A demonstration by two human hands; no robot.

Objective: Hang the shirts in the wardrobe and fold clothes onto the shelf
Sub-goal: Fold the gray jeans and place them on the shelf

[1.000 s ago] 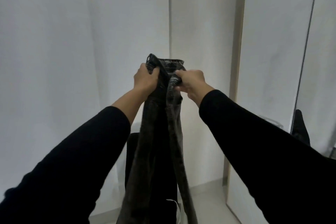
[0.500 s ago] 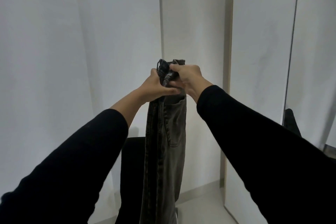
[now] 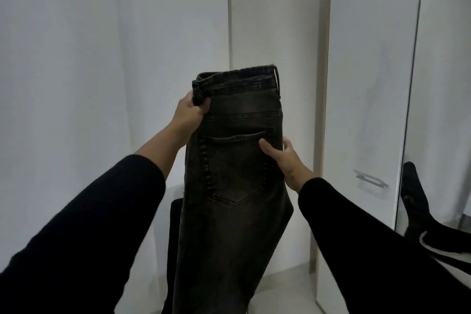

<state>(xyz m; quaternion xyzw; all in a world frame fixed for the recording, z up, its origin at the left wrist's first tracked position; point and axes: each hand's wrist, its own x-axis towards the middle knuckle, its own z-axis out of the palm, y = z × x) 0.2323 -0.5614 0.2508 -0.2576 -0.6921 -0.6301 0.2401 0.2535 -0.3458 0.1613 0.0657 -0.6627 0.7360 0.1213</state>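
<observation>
A pair of dark grey jeans [image 3: 237,186] hangs upright in front of me, folded leg on leg, with a back pocket facing me. My left hand [image 3: 190,112] grips the waistband at its left corner. My right hand [image 3: 285,158] holds the jeans' right edge beside the pocket, thumb pressed on the front, fingers hidden behind the cloth. The legs drop out of view at the bottom.
A white wardrobe door [image 3: 369,99] with a metal handle [image 3: 370,178] stands at the right. A mirror panel [image 3: 443,135] beside it reflects dark clothing. A black object [image 3: 174,237] stands behind the jeans. White walls fill the left and the back.
The jeans have turned flat toward me, showing the back pocket. My right hand left the waistband and slid down to the right edge; my left hand stayed at the waistband.
</observation>
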